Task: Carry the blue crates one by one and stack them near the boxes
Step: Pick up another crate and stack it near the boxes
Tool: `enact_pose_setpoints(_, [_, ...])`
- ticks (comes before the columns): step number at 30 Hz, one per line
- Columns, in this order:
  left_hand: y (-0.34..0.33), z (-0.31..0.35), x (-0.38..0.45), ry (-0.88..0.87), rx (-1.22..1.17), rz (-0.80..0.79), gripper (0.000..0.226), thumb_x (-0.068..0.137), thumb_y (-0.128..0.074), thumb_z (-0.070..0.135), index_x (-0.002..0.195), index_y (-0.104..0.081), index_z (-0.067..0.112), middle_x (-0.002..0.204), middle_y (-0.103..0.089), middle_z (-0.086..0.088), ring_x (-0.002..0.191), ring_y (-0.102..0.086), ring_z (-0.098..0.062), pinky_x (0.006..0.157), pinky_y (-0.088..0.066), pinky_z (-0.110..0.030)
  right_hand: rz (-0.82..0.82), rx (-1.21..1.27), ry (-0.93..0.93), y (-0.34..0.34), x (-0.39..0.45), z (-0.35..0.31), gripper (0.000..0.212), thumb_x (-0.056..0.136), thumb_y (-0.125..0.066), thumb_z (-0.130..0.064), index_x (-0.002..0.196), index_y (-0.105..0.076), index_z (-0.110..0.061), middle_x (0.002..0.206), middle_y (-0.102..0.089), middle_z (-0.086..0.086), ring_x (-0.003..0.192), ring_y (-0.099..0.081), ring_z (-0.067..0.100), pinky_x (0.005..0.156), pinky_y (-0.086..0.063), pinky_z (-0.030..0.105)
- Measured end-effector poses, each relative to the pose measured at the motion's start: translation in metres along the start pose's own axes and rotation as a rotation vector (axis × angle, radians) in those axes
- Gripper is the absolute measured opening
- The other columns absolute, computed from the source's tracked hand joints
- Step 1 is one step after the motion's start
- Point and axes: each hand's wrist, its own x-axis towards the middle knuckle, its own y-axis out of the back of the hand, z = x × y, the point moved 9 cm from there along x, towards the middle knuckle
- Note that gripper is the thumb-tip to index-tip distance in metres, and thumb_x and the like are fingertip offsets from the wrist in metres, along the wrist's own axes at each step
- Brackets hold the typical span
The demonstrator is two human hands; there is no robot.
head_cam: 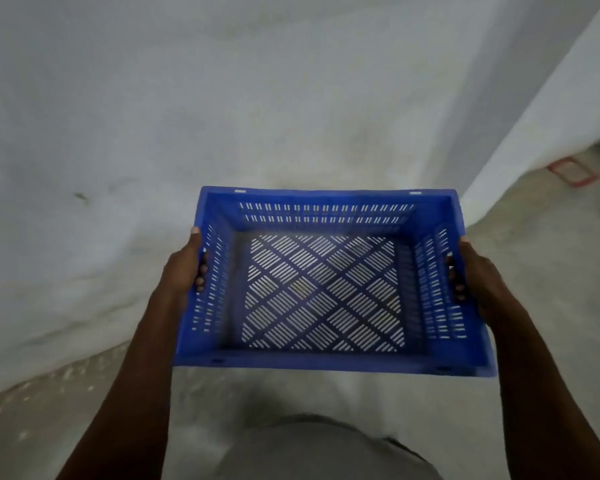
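I carry one empty blue plastic crate (323, 362) with slotted walls and a slotted floor, held level in front of my body above the ground. My left hand (184, 268) grips its left side, fingers hooked through the handle slot and thumb on the rim. On the opposite wall my right hand (478, 271) grips the handle slot in the same way. No other crates or boxes are in view.
A pale grey wall (222, 98) fills the view ahead and to the left, close to the crate's far edge. A white corner of wall (551, 109) juts out at the right. A red rectangular outline (573, 174) marks the concrete floor (534, 220) beyond it.
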Motion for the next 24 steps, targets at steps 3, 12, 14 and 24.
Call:
enact_pose_setpoints(3, [-0.102,0.023,-0.01,-0.03,0.063,-0.126,0.068,0.081,-0.046,0.085,0.074,-0.055,0.018,0.058,-0.051,0.001,0.046,-0.04,-0.017,0.053,-0.039,-0.03,0.134,0.075,-0.055,0.099,-0.001,0.039,0.061,0.093,-0.042,-0.072,0.086,-0.06,-0.014,0.064,-0.05,0.003,0.046,-0.042,0.015,0.042,-0.039,0.025])
enact_pose_setpoints(12, [-0.402,0.046,-0.092,-0.049,0.19,-0.414,0.063,0.085,-0.048,0.08,0.075,-0.057,0.018,0.06,-0.05,-0.001,0.048,-0.038,-0.018,0.052,-0.037,-0.03,0.428,0.195,-0.149,0.363,-0.02,0.137,0.058,0.098,-0.04,-0.064,0.091,-0.061,-0.01,0.067,-0.05,0.006,0.051,-0.041,0.019,0.046,-0.037,0.028])
enact_pose_setpoints(14, [-0.451,0.052,-0.107,-0.054,0.227,-0.448,0.064,0.087,-0.047,0.079,0.076,-0.057,0.017,0.059,-0.051,-0.002,0.048,-0.039,-0.019,0.052,-0.038,-0.031,0.465,0.22,-0.172,0.403,-0.02,0.149,0.058,0.1,-0.038,-0.062,0.09,-0.06,-0.009,0.068,-0.049,0.007,0.052,-0.04,0.019,0.047,-0.036,0.028])
enact_pose_setpoints(24, [-0.717,0.115,-0.122,-0.11,0.385,-0.697,0.058,0.093,-0.046,0.072,0.078,-0.054,0.016,0.059,-0.049,-0.001,0.048,-0.038,-0.017,0.052,-0.035,-0.031,0.654,0.363,-0.292,0.556,0.042,0.202,0.062,0.097,-0.038,-0.067,0.092,-0.061,-0.009,0.07,-0.052,0.008,0.051,-0.04,0.019,0.042,-0.036,0.026])
